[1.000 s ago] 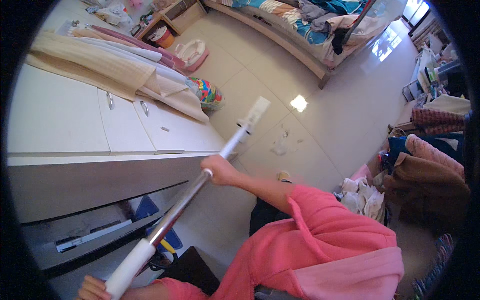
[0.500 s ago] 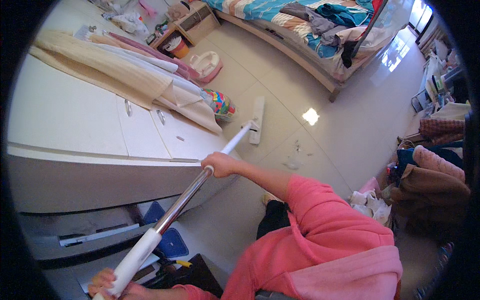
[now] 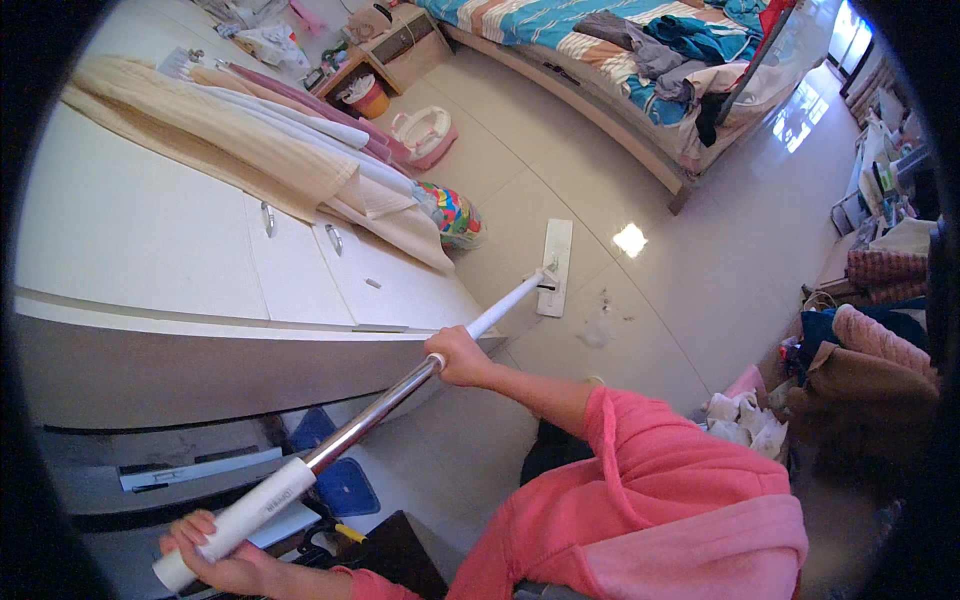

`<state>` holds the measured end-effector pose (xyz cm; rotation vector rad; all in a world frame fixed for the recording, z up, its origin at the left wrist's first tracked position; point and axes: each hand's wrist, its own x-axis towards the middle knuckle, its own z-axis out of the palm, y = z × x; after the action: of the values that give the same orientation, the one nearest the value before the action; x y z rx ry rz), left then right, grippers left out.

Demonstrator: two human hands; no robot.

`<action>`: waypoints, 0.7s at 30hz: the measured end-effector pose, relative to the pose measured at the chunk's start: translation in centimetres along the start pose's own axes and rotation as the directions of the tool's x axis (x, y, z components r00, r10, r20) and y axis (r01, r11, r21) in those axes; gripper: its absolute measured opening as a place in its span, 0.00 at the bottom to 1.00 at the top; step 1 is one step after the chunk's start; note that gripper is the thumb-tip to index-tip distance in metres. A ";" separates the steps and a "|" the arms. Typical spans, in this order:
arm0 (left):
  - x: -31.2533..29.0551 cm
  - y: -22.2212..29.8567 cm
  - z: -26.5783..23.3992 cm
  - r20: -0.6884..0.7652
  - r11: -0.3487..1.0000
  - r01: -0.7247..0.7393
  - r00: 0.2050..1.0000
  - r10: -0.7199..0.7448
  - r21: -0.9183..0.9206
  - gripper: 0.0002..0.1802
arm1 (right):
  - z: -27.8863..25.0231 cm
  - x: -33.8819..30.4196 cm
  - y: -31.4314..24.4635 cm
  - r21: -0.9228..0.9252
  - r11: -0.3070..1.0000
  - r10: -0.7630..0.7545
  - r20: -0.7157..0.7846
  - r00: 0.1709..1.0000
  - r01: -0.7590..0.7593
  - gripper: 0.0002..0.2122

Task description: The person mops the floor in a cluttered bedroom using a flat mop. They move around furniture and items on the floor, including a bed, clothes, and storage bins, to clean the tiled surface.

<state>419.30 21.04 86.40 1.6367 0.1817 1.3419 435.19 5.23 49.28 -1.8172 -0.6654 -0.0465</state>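
A flat mop with a white and chrome pole runs slantwise from lower left up to its flat white head on the tiled floor. My right hand is closed round the pole midway, at the joint between the chrome and white tubes. Near the pole's top end, my left hand wraps round the thick white grip. A small patch of debris lies on the floor just right of the mop head.
White cabinets with cloths draped over them stand at left. A multicoloured bag, a pink and white basin and a small bin sit beyond. The bed is at the back. Piled clothes line the right side.
The mop head has slid right and a little nearer, toward the debris. My right hand has moved right and down with the pole, and the left hand's fingers have shifted on the grip.
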 end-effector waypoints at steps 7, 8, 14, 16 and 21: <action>-5.2 -2.0 4.5 0.036 0.986 -0.148 0.989 0.146 0.072 0.11 | -0.1 5.1 6.3 0.016 0.998 -0.062 -0.042 0.997 0.062 0.06; -5.8 -2.1 5.5 0.019 0.991 -0.119 0.993 0.118 0.057 0.11 | -0.2 5.3 6.3 0.013 0.999 -0.043 -0.061 0.997 0.044 0.06; -3.6 1.3 5.3 0.287 0.954 -0.131 0.935 0.209 -0.269 0.09 | -1.4 -0.8 2.4 0.010 0.999 0.033 -0.184 0.982 -0.032 0.09; -1.8 2.4 5.2 0.346 0.941 -0.085 0.916 0.203 -0.328 0.09 | -3.4 -4.0 0.1 -0.005 0.998 0.066 -0.232 0.971 -0.070 0.10; 1.0 3.7 6.1 0.569 0.827 0.250 0.817 0.099 -0.503 0.10 | -5.8 -7.9 -3.2 0.014 0.992 0.120 -0.323 0.939 -0.122 0.10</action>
<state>423.06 16.23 90.29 1.4162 -0.4725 0.6734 428.75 -2.55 51.34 -1.7992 -0.3207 -0.2598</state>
